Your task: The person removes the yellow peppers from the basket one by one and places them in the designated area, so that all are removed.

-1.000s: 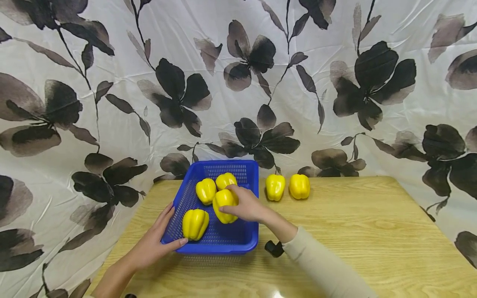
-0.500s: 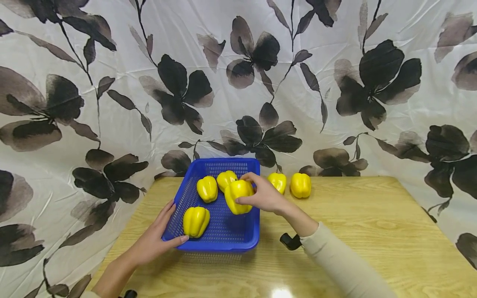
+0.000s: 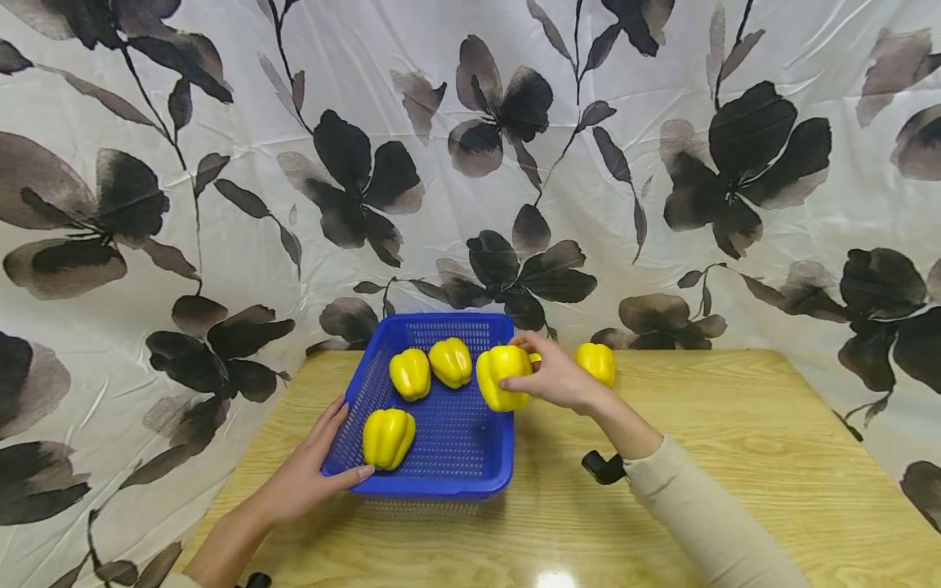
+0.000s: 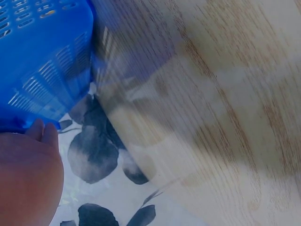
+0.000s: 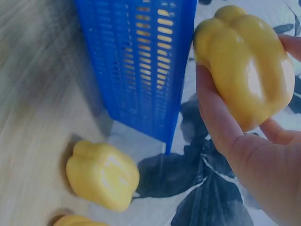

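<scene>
My right hand (image 3: 562,380) holds a glossy yellow bell pepper (image 3: 500,378) in the air above the right rim of the blue plastic basket (image 3: 434,488). Thumb and fingers lie around the pepper's sides, as the right wrist view shows up close on that pepper (image 5: 249,70). With the thumb over the front-left corner and the fingers along the left side, my left hand (image 3: 305,478) grips the basket's rim. Inside the basket lie three more yellow peppers: one at the front left (image 3: 388,439), a second (image 3: 410,376) and a third (image 3: 451,363) farther back.
Right of the basket, a yellow pepper (image 3: 597,363) stands near the table's back edge. Another is mostly hidden behind my right hand; the right wrist view shows two table peppers, the nearer whole (image 5: 103,176). A floral cloth (image 3: 470,204) hangs behind the wooden table (image 3: 735,433).
My right hand has lifted the pepper from the basket's middle and carried it right, to above the right rim. The left hand keeps its grip on the basket.
</scene>
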Motion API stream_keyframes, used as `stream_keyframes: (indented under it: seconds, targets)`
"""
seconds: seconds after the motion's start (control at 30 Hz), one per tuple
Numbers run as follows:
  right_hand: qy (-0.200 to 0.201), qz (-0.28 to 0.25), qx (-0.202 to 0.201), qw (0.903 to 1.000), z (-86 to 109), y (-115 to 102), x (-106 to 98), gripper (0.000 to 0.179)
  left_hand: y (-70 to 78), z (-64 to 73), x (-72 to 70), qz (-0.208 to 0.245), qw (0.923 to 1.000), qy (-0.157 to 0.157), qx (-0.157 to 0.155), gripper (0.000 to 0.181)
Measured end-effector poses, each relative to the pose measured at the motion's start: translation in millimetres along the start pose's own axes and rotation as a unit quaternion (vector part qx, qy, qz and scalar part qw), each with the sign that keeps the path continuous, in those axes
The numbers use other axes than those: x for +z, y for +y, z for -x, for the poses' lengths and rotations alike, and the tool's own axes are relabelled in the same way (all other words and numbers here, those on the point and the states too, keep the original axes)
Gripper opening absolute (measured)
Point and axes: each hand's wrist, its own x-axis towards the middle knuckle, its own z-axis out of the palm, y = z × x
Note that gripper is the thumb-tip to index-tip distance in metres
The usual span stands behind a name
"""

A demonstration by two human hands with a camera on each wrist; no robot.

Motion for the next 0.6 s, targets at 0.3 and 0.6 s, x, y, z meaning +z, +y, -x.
stream_keyframes:
  seconds: [0.3,0.6]
  targets:
    - [-0.040,-0.040,0.025,0.9981,2.8,10,-15,0.067,0.8,1.9,1.0,-0.002,1.0000,0.002,-0.004,0.103]
    - [-0.043,-0.074,0.038,0.9956,7.0,15,-25,0.065,1.3,0.9,0.1,0.001,1.0000,0.002,-0.004,0.103]
